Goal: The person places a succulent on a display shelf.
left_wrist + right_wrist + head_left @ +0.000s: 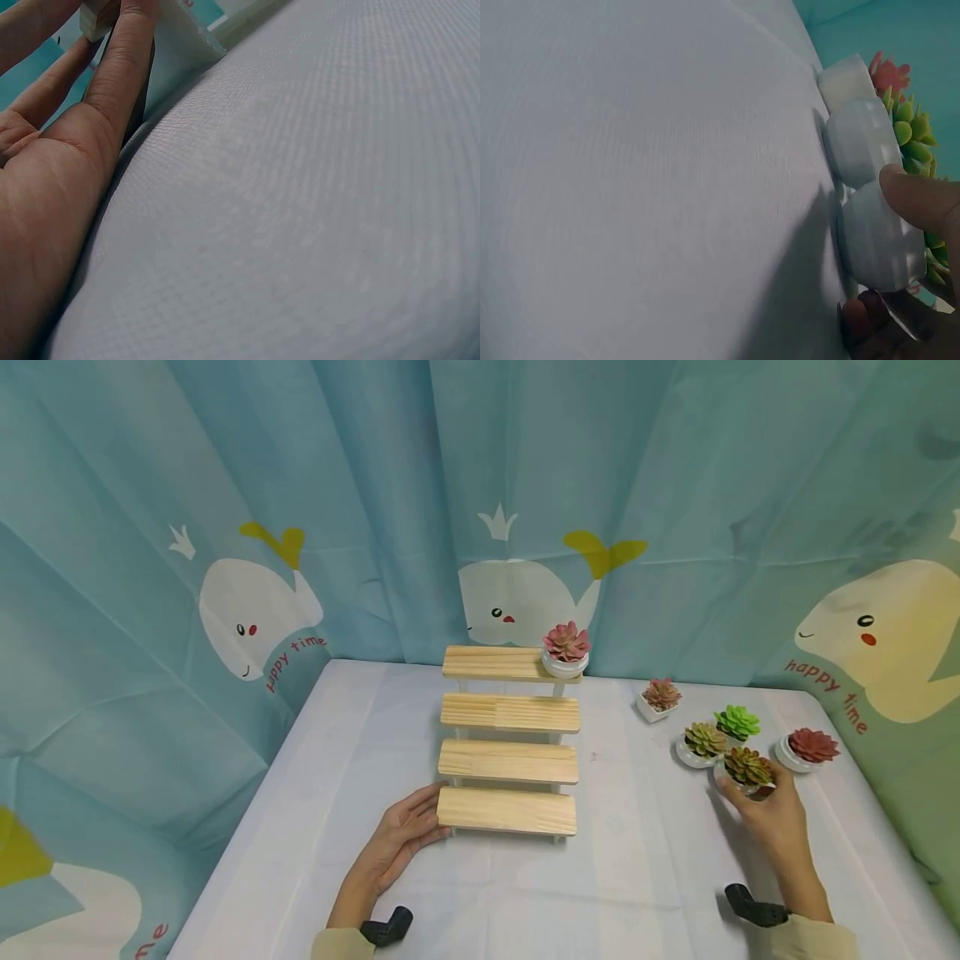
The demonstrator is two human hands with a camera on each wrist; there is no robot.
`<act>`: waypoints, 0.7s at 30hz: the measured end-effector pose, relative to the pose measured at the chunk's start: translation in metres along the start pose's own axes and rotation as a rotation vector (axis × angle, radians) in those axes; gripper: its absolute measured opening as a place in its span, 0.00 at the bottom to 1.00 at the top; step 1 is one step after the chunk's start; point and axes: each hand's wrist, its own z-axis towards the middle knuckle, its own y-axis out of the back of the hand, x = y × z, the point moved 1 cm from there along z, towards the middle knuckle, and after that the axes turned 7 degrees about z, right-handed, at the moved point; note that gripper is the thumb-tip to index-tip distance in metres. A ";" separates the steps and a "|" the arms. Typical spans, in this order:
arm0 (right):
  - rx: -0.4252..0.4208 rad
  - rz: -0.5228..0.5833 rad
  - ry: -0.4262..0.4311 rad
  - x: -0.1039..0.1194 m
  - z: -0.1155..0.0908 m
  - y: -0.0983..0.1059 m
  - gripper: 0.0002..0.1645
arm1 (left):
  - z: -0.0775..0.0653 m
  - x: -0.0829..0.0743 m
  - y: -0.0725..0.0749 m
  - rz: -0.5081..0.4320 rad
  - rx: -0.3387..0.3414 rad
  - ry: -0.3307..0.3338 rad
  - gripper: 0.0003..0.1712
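Note:
My left hand [405,831] holds the left end of a four-step wooden display stand [507,811], at its lowest step. In the left wrist view, the end of a wooden board [96,21] shows between the fingers. Over on the right, my right hand [776,814] grips a potted succulent [747,767] with reddish-green leaves. The thumb lies against its white pot [877,236] in the right wrist view; the other fingers are partly hidden behind the pot. Touching or nearly touching it is an olive-green succulent [703,742] in a round white pot.
A pink succulent [566,647] stands at the top step's right end. Near the right hand are a bright green succulent [737,723], a dark red one [810,747] and a pinkish one in a square pot [660,698]. A whale-print curtain [390,527] hangs behind the white-covered table [615,877].

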 end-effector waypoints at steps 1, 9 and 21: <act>0.013 -0.017 0.008 -0.001 0.001 0.001 0.55 | 0.000 0.000 0.000 0.000 0.000 0.001 0.41; 0.094 -0.092 0.045 -0.005 0.007 0.011 0.58 | 0.000 0.000 0.000 -0.015 0.001 0.001 0.42; 0.141 -0.137 0.152 -0.007 0.003 0.020 0.55 | 0.001 -0.002 -0.001 -0.026 -0.002 0.005 0.41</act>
